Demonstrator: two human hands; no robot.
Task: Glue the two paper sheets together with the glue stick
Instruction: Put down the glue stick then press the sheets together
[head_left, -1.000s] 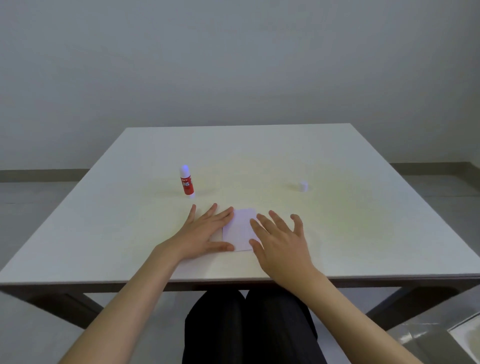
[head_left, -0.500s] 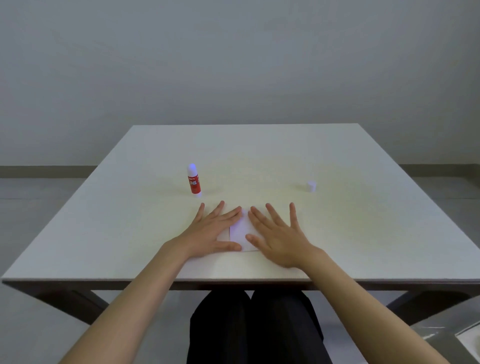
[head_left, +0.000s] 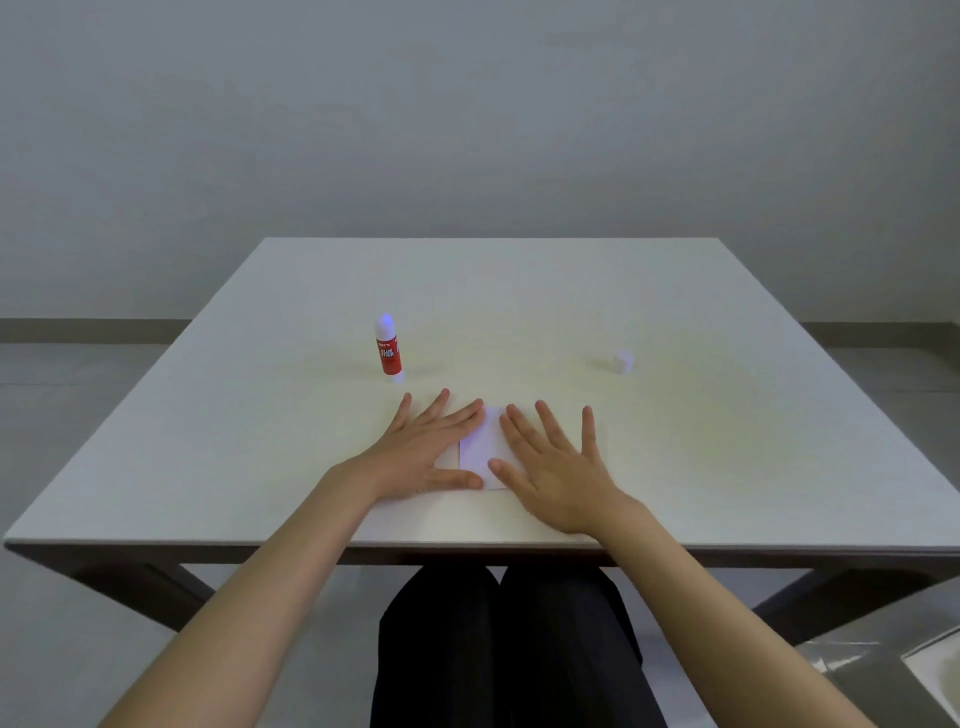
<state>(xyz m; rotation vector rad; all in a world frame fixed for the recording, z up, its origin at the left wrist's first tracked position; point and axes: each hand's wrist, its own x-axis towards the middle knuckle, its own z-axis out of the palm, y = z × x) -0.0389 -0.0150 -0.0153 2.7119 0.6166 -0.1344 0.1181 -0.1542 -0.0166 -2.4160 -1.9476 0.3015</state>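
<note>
Small white paper sheets (head_left: 480, 447) lie stacked flat on the white table (head_left: 727, 467) near its front edge. My left hand (head_left: 423, 449) rests flat on their left part, fingers spread. My right hand (head_left: 553, 462) lies flat on their right part, fingers spread too. Only a narrow strip of paper shows between the hands. A red glue stick (head_left: 387, 351) stands upright, uncapped, behind my left hand. Its white cap (head_left: 623, 361) sits apart at the right, behind my right hand.
The table's front edge runs just under my wrists. My dark-trousered legs (head_left: 498, 649) are below it. A pale object (head_left: 935, 670) lies on the floor at the lower right.
My right hand has slid forward and left onto the paper and flattened beside my left hand. The left hand has stayed pressed down.
</note>
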